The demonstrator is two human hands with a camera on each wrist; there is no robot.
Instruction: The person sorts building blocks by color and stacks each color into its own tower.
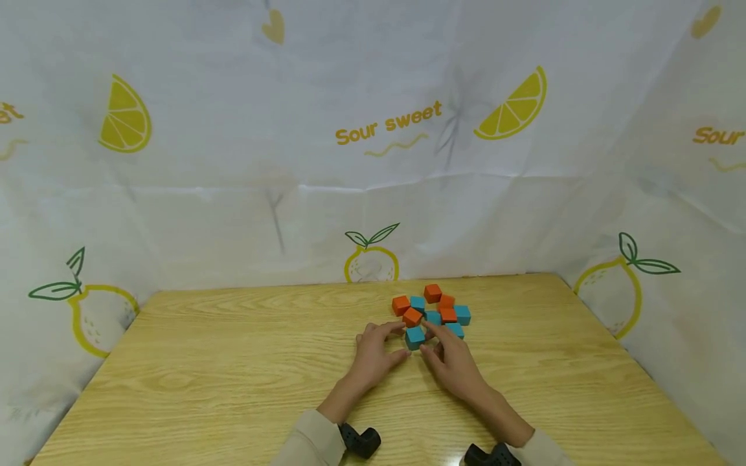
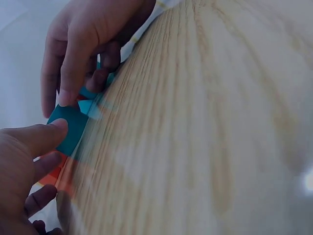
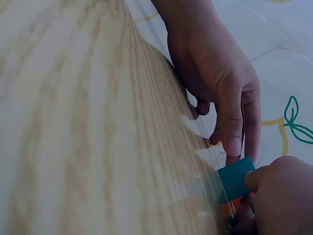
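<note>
A blue cube [image 1: 415, 338] lies on the table between my two hands, at the front of a group of cubes. My left hand [image 1: 373, 355] is on its left side, thumb and fingers spread; the right wrist view shows the left thumb [image 3: 234, 139] a little apart from the cube. From the other side comes my right hand [image 1: 454, 364], its thumb by the cube's near right corner and the index finger farther back. In the left wrist view the right thumb [image 2: 68, 93] reaches the cube's edge. Whether it presses there is hard to see.
Behind the hands sit several orange cubes [image 1: 432, 293] and blue cubes [image 1: 462, 315], close together. The wooden table [image 1: 233, 362] meets a white lemon-print cloth [image 1: 291, 226] at its back and sides. Black devices [image 1: 361, 441] are worn at both wrists.
</note>
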